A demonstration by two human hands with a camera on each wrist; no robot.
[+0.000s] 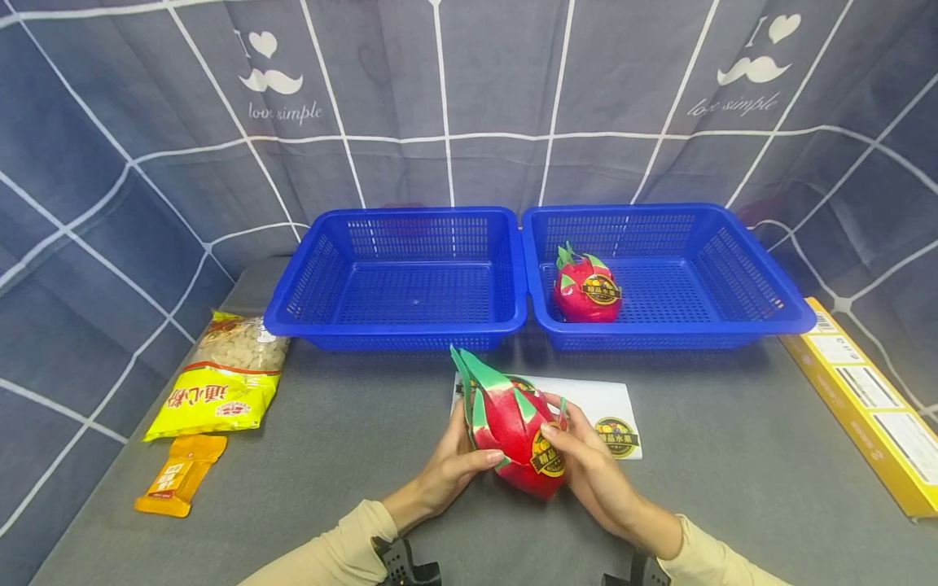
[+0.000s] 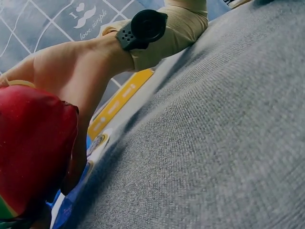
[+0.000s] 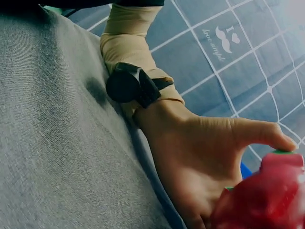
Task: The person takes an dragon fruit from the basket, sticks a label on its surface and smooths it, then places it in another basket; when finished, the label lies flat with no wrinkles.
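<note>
Both hands hold a red dragon fruit (image 1: 506, 419) with green leafy tips, tilted above the grey table. My left hand (image 1: 444, 472) grips its left side, thumb across the front. On the other side my right hand (image 1: 597, 476) has its fingers behind the fruit and its thumb at the upper edge of a round black-and-gold sticker (image 1: 546, 456). A white sticker sheet (image 1: 597, 396) lies just beyond, partly hidden by the fruit, with another such sticker (image 1: 617, 437) at its right end. The left wrist view shows the fruit's red skin (image 2: 33, 143) close up.
Two blue baskets stand side by side at the back. The left basket (image 1: 396, 330) has a bare floor; the right basket (image 1: 674, 328) holds a stickered dragon fruit (image 1: 586, 293). A pasta bag (image 1: 227, 374) and an orange packet (image 1: 181, 476) lie left, a yellow box (image 1: 865, 407) right.
</note>
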